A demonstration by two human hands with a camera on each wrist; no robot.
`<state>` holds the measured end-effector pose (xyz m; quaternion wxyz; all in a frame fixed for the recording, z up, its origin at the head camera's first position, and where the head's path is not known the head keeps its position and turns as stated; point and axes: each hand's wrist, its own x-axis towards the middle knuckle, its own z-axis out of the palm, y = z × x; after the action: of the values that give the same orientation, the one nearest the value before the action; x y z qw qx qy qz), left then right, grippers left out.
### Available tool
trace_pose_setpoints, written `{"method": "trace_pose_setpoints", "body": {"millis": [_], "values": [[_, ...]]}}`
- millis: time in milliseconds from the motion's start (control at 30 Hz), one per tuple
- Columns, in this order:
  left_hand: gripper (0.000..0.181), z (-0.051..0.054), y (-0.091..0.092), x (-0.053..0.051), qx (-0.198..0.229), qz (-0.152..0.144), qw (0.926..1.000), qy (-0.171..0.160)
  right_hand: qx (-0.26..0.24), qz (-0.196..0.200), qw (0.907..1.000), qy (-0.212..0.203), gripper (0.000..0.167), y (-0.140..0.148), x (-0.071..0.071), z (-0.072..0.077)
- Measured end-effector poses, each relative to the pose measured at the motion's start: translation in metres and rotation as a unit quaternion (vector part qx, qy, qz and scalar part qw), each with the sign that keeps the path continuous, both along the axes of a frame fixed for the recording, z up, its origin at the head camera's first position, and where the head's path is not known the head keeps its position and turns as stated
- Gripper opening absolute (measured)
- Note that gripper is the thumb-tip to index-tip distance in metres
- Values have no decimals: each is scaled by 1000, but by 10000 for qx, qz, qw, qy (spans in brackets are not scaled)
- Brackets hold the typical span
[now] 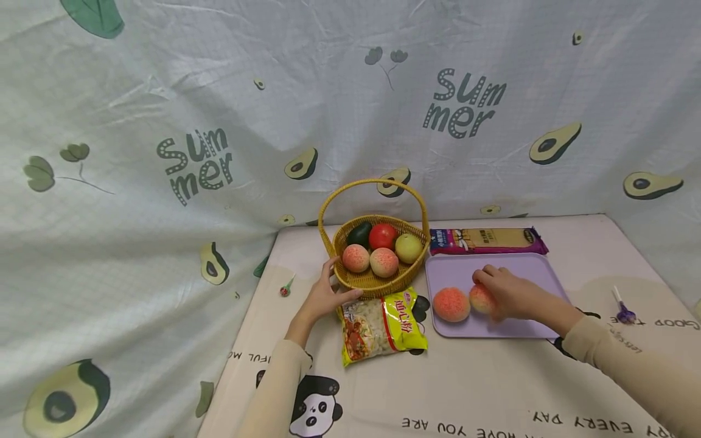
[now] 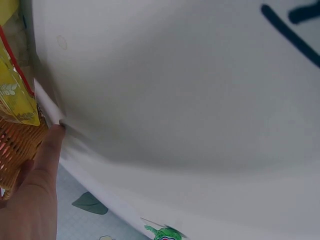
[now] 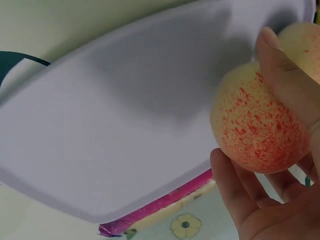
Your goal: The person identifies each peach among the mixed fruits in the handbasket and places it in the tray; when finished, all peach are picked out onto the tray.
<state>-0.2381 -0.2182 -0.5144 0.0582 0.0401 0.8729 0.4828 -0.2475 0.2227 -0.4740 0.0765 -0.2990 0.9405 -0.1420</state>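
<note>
1. The right hand (image 1: 506,293) holds a round, pink-and-cream, speckled toy peach (image 3: 257,125), with the thumb on one side and the curled fingers on the other. A light, even hold on its widest part should be enough; squeezing might make the smooth ball slip out.
2. Under those fingers is a flat, lilac, rounded rectangular tray (image 1: 454,274). Whether the peach touches it, I cannot tell. Any lift or lowering would best go straight up or down, so that the fingertips do not drag the tray.
3. Just past the right thumb tip sits a second round, pink-and-cream toy peach (image 1: 451,304) on the tray. The thumb needs care there, as a sideways nudge could set that one rolling.
4. The left hand (image 1: 324,295) has thumb and fingers spread apart against the side of an oval, golden-brown woven basket (image 1: 358,281) with a tall hoop handle. Gentle pressure there should steady it; pushing might tip the light weave.
5. Just beside the left thumb lies a yellow, printed plastic food bag (image 1: 378,325). The thumb should stay clear of its edge, lest it shift the basket.
</note>
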Motion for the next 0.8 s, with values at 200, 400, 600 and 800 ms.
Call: {"method": "trace_pose_setpoints", "body": {"millis": [200,400,600,800], "values": [[107,-2,1,0,-58,12,10000,2,229,-108,9995,176,78,-1,2,-13],[107,-3,0,0,-49,-4,10000,20,262,-164,9989,352,82,-3,5,-16],[108,-2,0,0,-55,-41,10000,59,185,-216,9988,399,86,-3,7,-17],[108,-2,-1,-1,-78,-43,10000,36,191,-214,9991,323,88,-3,8,-16]]}}
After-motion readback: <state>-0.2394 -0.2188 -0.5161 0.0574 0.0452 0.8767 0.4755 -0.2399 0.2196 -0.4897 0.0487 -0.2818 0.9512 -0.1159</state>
